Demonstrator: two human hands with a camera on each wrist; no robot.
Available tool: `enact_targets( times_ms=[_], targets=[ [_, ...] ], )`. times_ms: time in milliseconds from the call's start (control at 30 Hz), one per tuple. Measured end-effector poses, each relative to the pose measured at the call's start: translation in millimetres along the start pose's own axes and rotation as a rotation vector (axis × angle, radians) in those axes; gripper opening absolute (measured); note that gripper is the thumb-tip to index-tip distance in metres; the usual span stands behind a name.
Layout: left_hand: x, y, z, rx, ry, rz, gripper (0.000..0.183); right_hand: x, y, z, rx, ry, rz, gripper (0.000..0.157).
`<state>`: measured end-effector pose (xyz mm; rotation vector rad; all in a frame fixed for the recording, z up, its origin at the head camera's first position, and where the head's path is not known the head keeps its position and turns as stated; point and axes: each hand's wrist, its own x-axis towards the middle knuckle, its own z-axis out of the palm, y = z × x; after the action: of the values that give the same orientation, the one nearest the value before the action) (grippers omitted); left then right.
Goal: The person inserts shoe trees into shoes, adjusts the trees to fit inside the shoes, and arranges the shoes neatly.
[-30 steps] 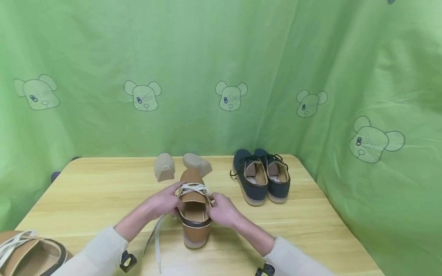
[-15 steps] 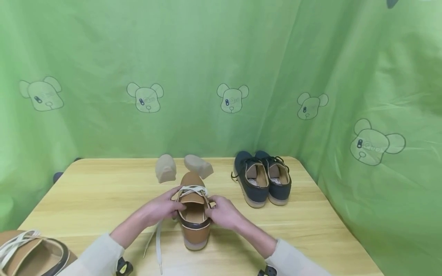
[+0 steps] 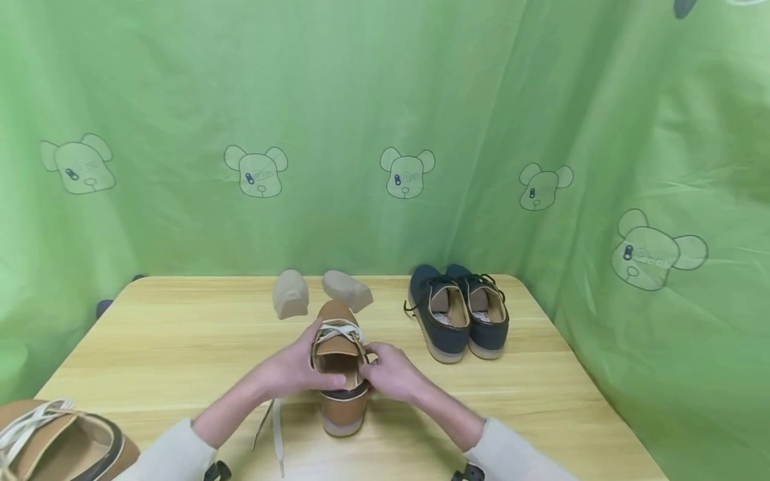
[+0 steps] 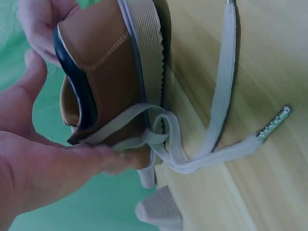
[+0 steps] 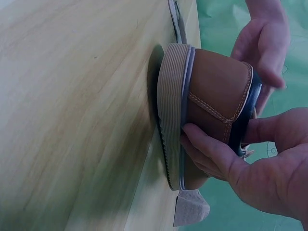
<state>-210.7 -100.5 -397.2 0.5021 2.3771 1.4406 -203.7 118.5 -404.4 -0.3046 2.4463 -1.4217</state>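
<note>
A brown lace-up shoe (image 3: 344, 409) with white laces stands toe-away at the middle of the table, its sole at or just over the wood. My right hand (image 3: 392, 371) pinches its right side, thumb inside the collar and fingers on the outer wall in the right wrist view. The left hand (image 3: 293, 367) lies along the shoe's left side with extended fingers. Its thumb points across the opening, apart from the collar in the left wrist view. Loose white lace (image 4: 224, 82) trails onto the table on the left. The inside of the toe is hidden.
Another brown shoe (image 3: 60, 444) sits at the table's near left corner, partly out of view. Two beige shoe inserts (image 3: 291, 294) lie behind the held shoe. A pair of dark blue shoes (image 3: 448, 337) stands at the back right. Green curtain (image 3: 337, 214) surrounds the table.
My left hand's thumb has come off the shoe's left collar and swung over the opening. The right hand keeps its grip, and the shoe has hardly moved.
</note>
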Motion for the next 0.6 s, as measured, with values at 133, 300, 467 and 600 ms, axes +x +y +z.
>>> enact_targets(
  times_ms=[133, 300, 467, 600],
  targets=[
    [-1.1, 2.5, 10.5, 0.222, 0.034, 0.028, 0.143, 0.3, 0.8, -3.8, -0.019, -0.014, 0.012, 0.050],
    [0.9, 0.1, 17.4, 0.310, 0.032, 0.070, 0.146, 1.3, -1.1, -6.3, -0.059, -0.037, 0.015, 0.045],
    [1.5, -3.9, 19.6, 0.302, 0.017, 0.079, 0.150, 3.6, -2.6, -6.7, -0.090, -0.044, 0.013, 0.045],
    [2.1, -7.9, 21.3, 0.282, -0.001, 0.104, 0.150, 4.2, -1.6, -6.4, -0.082, -0.036, 0.014, 0.045]
  ],
)
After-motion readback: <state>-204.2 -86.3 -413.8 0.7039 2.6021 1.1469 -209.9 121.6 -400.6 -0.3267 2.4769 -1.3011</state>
